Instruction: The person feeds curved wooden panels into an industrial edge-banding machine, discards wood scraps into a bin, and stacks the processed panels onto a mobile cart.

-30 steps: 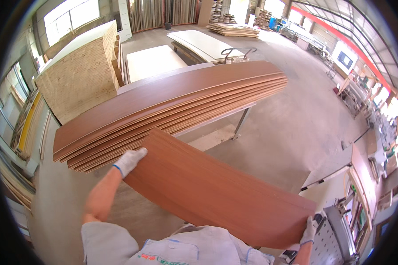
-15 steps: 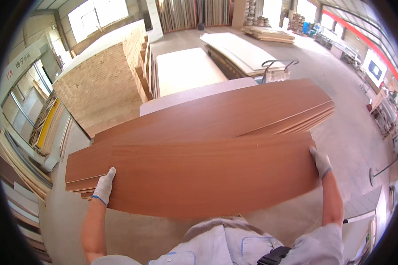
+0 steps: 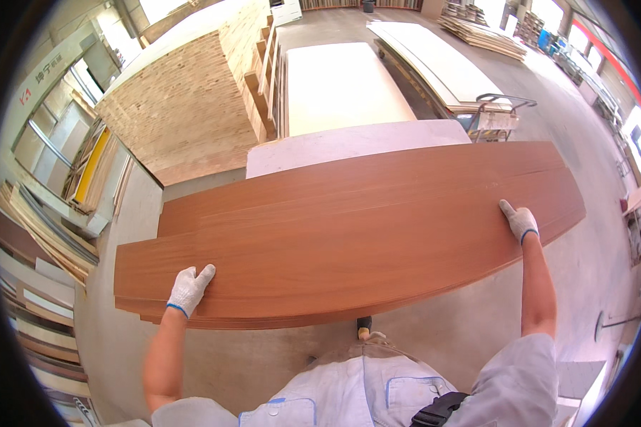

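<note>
Floor sweeps wide and grey through the workshop, and up at the left a huge timber stack of pale, narrow pieces looms over it. Right across the middle comes the pile of red-brown panels, its left end stepped. And on top of it, along the near side, lies the top panel, flat, its right end hard to pick out against the brown beneath. Past the pile, a long stack of white sheets, a shorter pale stack to its left, then a whitish board just behind the panels, and a hand cart by the long stack's near end. Down to the gloves: left hand at the panel's left end, thumb pointing inward over the top face; right hand on the brown surface toward the right, thumb stretched out, fingers bent. Whether those fingers grasp an edge or have let go, you cannot tell from here.
</note>
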A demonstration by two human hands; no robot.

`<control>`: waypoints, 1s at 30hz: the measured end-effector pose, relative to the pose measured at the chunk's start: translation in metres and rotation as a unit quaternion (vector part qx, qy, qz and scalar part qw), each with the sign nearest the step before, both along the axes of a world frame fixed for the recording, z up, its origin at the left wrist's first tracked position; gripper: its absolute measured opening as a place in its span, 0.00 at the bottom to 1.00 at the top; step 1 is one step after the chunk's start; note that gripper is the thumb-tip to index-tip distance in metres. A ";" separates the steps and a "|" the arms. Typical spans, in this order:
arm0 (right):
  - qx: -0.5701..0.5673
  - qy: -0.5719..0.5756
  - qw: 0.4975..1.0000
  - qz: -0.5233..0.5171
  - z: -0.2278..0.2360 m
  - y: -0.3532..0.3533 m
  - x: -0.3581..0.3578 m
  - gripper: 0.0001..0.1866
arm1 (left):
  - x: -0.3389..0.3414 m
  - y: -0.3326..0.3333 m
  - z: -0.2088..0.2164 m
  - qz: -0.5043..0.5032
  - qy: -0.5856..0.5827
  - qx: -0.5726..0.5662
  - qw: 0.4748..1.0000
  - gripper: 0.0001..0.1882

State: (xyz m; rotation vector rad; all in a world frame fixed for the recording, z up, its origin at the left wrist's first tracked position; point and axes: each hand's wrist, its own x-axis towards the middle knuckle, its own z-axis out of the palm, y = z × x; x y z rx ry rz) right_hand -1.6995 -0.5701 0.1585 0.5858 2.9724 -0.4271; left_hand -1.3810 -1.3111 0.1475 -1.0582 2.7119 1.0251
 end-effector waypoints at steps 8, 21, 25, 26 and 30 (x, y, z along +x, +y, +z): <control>0.098 0.074 0.969 0.214 -0.016 -0.208 0.046 0.54 | 0.026 0.028 -0.002 0.018 0.137 0.132 0.982 0.31; 0.064 0.069 0.846 0.525 0.002 -0.660 0.240 0.58 | 0.355 -0.116 -0.086 0.027 0.202 0.280 0.938 0.22; 0.022 0.029 0.870 0.491 -0.019 -0.706 0.245 0.58 | 0.382 -0.218 -0.065 0.177 0.293 0.298 0.891 0.21; -0.056 -0.006 0.881 0.470 -0.028 -0.716 0.246 0.58 | 0.392 -0.245 -0.077 0.173 0.289 0.303 0.892 0.21; 0.078 0.047 0.874 0.477 -0.051 -0.785 0.304 0.56 | 0.477 -0.360 -0.180 0.267 0.201 0.188 0.923 0.16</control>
